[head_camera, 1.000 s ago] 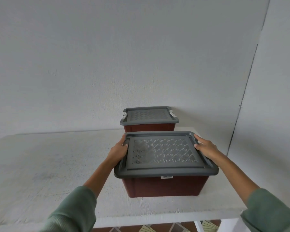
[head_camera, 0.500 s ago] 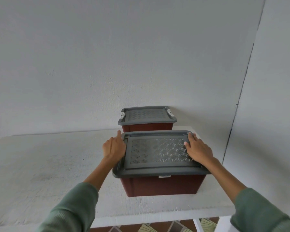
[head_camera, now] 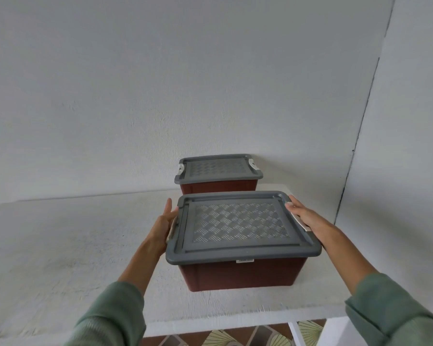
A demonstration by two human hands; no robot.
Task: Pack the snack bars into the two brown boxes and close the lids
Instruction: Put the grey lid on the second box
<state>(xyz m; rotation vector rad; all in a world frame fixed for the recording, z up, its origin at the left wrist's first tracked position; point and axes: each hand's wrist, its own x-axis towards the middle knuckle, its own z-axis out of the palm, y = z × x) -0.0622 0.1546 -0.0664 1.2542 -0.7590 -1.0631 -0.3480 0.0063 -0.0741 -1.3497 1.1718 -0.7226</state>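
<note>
Two brown boxes stand on the white table, each under a grey lid. The near box point(head_camera: 243, 273) carries its lid point(head_camera: 240, 223) flat on top. My left hand point(head_camera: 164, 226) presses with straight fingers against the white latch point(head_camera: 172, 229) on the lid's left side. My right hand point(head_camera: 308, 218) lies over the white latch point(head_camera: 301, 222) on the right side, fingers fairly straight. The far box point(head_camera: 218, 187) sits behind it by the wall, lid point(head_camera: 218, 168) on and both white latches up. No snack bars are visible.
The white table point(head_camera: 60, 245) runs out to the left of the boxes; its front edge is near me. A white wall stands close behind the far box, and another wall lies to the right. Patterned floor tiles point(head_camera: 235, 335) show below the table edge.
Both hands slid from the top of the near lid out to its left and right sides, onto the white latches. The view shifted slightly.
</note>
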